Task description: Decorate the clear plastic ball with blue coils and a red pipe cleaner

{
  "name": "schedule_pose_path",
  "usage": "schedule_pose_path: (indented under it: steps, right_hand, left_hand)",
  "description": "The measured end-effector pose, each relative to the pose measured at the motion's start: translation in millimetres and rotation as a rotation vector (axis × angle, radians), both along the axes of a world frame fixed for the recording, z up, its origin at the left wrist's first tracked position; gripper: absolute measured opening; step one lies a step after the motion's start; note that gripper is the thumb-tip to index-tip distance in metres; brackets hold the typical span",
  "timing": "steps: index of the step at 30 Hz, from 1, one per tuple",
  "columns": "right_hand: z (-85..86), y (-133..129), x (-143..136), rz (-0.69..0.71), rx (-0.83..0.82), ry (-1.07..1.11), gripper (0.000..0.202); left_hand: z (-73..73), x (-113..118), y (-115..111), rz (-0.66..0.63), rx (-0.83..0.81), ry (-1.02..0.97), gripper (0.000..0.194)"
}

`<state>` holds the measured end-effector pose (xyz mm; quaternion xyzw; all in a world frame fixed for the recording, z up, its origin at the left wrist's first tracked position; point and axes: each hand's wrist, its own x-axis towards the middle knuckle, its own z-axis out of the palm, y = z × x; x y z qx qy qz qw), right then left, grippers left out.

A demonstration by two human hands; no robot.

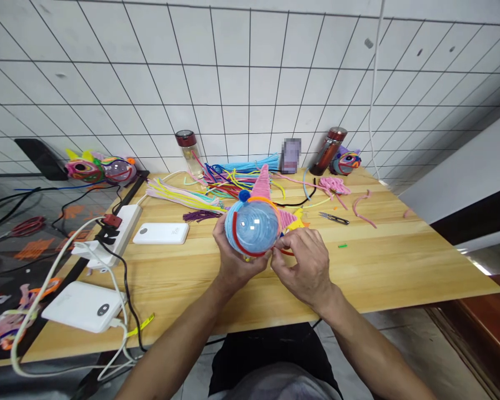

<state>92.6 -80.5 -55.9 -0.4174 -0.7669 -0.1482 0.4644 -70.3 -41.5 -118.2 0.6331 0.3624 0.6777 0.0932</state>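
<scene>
My left hand [235, 264] grips a round craft piece [256, 226] from the left and below. The piece has a clear domed front, light blue pipe cleaner wound round its side, an orange strip on top, a dark blue pompom [244, 195] and pink pointed fins [261, 183]. A red pipe cleaner [236, 232] curves along its left and lower edge. At the lower right edge, my right hand [304, 264] is closed in a pinch on the red pipe cleaner, whose end shows under the fingers. The fingertips partly hide the pinched spot.
Bundles of pipe cleaners [183, 194] lie behind the piece. Snips [334, 218] and a pink coil [334, 186] lie right. Two bottles [188, 153] and a phone [290, 156] stand by the wall. White power banks [161, 233], a power strip [125, 233] and cables are left.
</scene>
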Motion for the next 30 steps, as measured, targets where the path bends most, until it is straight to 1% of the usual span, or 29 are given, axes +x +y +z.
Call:
schedule_pose_path:
  steps: [8, 15, 18, 22, 26, 30]
  right_hand:
    - [-1.0, 0, 0, -0.016, -0.006, 0.001, 0.015]
    - [-5.2, -16, 9, 0.046, 0.009, 0.082, 0.016]
    - [-8.6, -20, 11, 0.025, 0.013, 0.1, 0.018]
    - [-10.3, -17, 11, -0.015, 0.006, 0.084, 0.019]
    - [-11.2, -12, 9, -0.056, -0.003, 0.047, 0.017]
    - [-11.9, -9, 5, -0.067, 0.013, 0.037, 0.013]
  left_hand:
    - [-5.0, 1, 0, -0.012, -0.095, -0.054, 0.113]
    - [-5.6, -2, 2, 0.017, -0.095, -0.075, 0.113]
    - [-8.4, -4, 1, 0.03, -0.089, -0.054, 0.114]
    - [-11.5, -4, 2, 0.017, -0.101, -0.059, 0.116]
    - [-9.2, -3, 3, -0.032, -0.06, -0.045, 0.113]
    - [-4.2, -2, 1, 0.006, -0.046, -0.02, 0.12]
